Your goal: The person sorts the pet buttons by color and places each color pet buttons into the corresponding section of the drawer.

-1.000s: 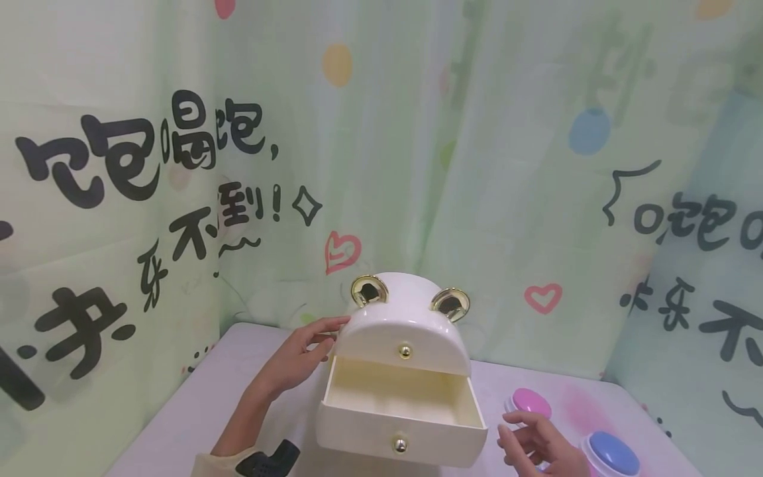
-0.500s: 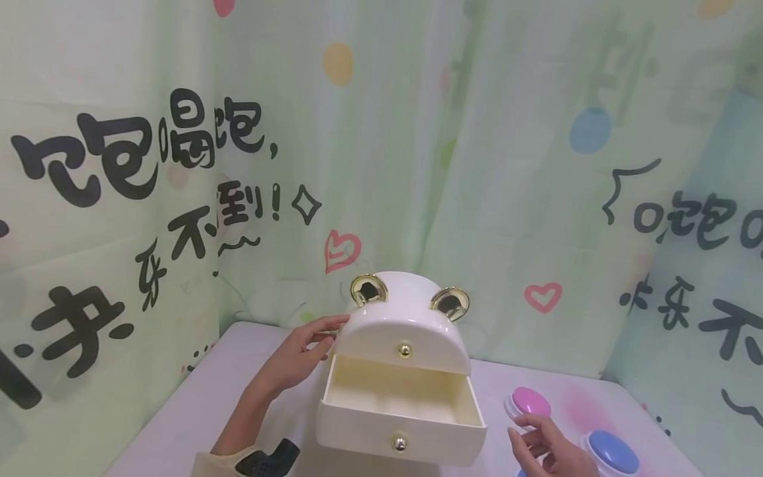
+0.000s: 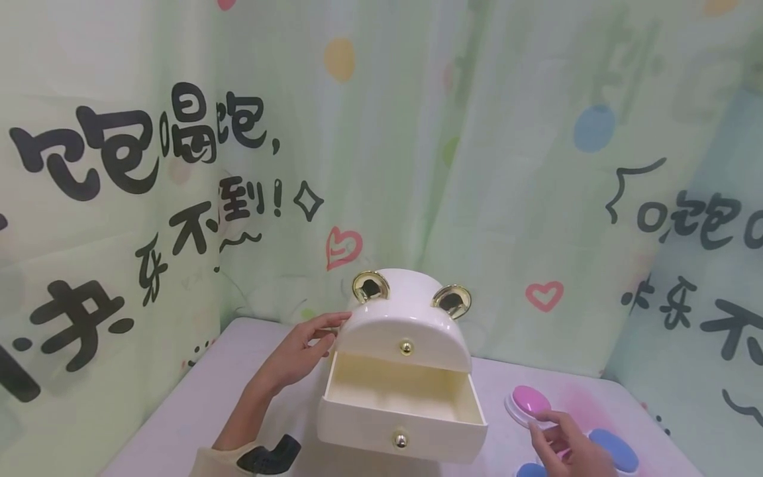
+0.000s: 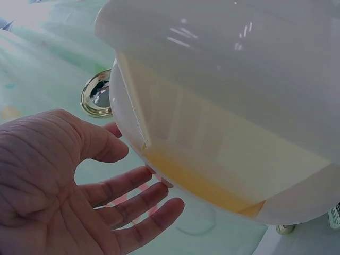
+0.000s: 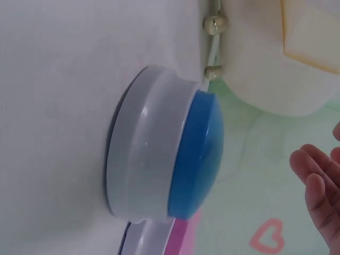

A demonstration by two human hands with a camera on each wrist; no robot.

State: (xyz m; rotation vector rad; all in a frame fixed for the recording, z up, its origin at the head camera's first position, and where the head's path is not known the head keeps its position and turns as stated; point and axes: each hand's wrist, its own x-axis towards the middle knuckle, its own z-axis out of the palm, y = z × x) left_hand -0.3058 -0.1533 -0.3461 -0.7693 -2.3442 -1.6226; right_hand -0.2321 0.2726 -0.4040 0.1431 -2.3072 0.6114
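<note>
A white storage box with two gold-rimmed frog eyes has its lower drawer pulled out, showing a bare cream inside. My left hand rests its spread fingertips at the box's left side; in the left wrist view, the fingers lie along its curved edge. My right hand, fingers loosely bent, is over the round push buttons to the right and grips nothing. Nearest are a pink-topped button, a blue-topped one partly behind the hand, and another blue one at the frame's bottom.
The upper drawer, with a gold knob, is closed. Printed curtains enclose the white table at the back and sides. In the right wrist view, a blue-topped button stands on its white base.
My right hand has moved to the right, uncovering more of the pink button and the lower blue one, and covering part of the other blue one. The left hand has stayed at the box.
</note>
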